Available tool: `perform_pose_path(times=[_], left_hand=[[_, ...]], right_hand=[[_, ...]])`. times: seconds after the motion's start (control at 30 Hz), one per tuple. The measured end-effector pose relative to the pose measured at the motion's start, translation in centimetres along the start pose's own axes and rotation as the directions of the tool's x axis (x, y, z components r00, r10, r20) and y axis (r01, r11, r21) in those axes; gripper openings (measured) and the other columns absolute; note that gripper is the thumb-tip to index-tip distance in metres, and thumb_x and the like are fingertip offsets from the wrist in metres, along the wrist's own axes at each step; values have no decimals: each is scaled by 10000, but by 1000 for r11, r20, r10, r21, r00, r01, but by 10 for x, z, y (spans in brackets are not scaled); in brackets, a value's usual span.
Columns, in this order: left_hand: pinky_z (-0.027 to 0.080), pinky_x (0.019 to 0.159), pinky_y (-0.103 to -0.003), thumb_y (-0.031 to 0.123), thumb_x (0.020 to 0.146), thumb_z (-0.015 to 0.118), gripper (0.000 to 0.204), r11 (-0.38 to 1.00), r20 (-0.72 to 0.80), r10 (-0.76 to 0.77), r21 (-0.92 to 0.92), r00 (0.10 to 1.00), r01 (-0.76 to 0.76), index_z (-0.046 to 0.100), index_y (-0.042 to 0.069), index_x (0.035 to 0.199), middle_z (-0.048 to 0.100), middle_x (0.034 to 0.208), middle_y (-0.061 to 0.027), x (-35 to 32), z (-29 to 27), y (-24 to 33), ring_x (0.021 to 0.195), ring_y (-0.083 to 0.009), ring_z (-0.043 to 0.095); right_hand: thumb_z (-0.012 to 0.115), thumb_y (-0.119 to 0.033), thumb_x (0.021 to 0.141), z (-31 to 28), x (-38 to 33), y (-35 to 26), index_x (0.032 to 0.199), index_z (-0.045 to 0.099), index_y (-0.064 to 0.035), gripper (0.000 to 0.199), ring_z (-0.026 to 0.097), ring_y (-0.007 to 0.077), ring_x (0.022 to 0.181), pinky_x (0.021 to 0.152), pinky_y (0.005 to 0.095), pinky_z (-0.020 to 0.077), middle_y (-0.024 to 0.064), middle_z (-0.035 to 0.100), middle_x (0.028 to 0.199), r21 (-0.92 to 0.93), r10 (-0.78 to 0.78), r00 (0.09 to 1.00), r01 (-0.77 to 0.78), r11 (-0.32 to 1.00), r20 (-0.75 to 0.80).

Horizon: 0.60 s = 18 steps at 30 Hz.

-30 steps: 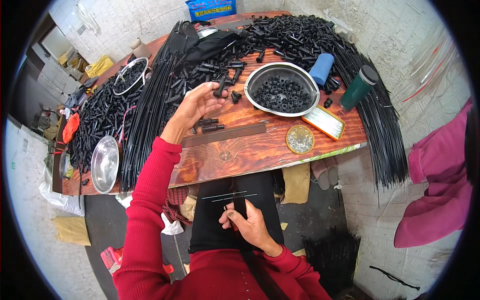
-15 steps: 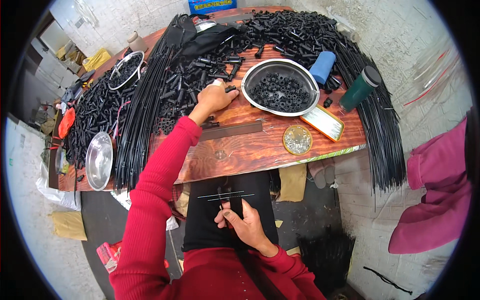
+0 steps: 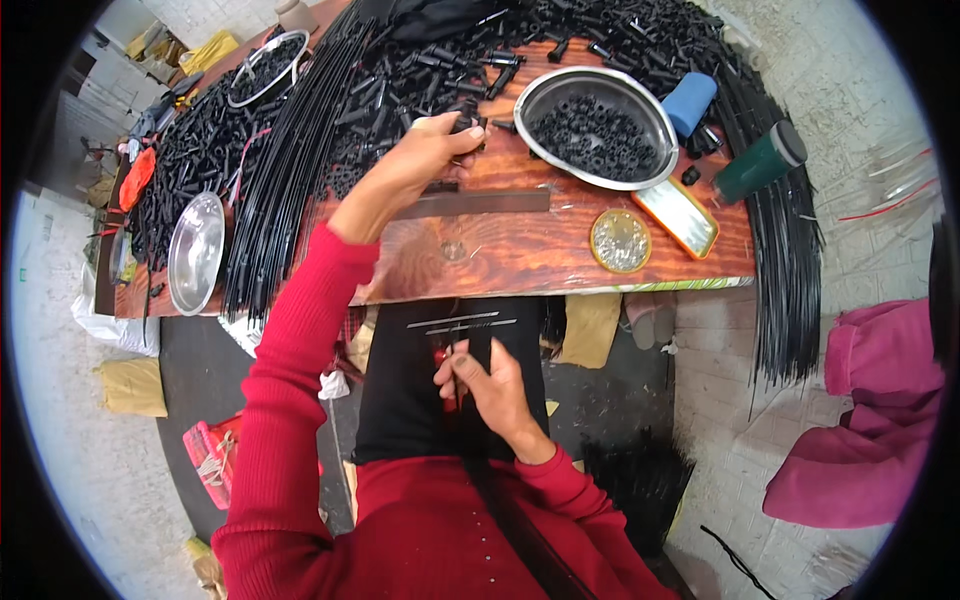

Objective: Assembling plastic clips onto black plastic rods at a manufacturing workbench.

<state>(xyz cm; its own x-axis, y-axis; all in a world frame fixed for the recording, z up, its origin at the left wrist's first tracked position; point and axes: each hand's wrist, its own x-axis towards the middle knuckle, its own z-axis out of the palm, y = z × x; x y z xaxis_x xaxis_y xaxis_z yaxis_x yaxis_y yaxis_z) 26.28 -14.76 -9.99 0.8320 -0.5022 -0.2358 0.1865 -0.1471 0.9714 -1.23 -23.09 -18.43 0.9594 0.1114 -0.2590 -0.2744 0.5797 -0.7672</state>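
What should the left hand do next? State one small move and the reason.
Probably bring the left hand back toward the lap. Its fingers pinch a small black piece just above the loose pile on the table, while the right hand holds thin rods over the lap, seemingly waiting for it.

One head-worn fisheye camera looks steeply down, close over the wooden table [image 3: 520, 250].
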Motion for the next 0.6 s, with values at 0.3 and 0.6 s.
perform_pose_path(times=[0.3, 0.6], left_hand=[[560, 748, -273, 167, 955, 637, 267, 750, -5, -150, -652, 989, 110, 575, 21, 1170, 666, 1066, -145, -204, -10, -90, 824, -134, 622], [593, 843, -300, 126, 951, 639, 253, 635, 83, -87, -763, 993, 120, 602, -24, 1151, 645, 1158, -167, -229, -20, -117, 935, -174, 669]], right_hand=[[617, -217, 984, 22, -12, -1, 1071, 542, -25, 224, 651, 149, 671, 612, 257, 523, 113, 683, 833, 17, 8, 999, -9, 1000, 48], [612, -231, 987, 54, -9, 15, 1073, 550, -28, 229, 647, 143, 653, 598, 247, 508, 111, 680, 820, -78, 0, 997, 6, 997, 78]])
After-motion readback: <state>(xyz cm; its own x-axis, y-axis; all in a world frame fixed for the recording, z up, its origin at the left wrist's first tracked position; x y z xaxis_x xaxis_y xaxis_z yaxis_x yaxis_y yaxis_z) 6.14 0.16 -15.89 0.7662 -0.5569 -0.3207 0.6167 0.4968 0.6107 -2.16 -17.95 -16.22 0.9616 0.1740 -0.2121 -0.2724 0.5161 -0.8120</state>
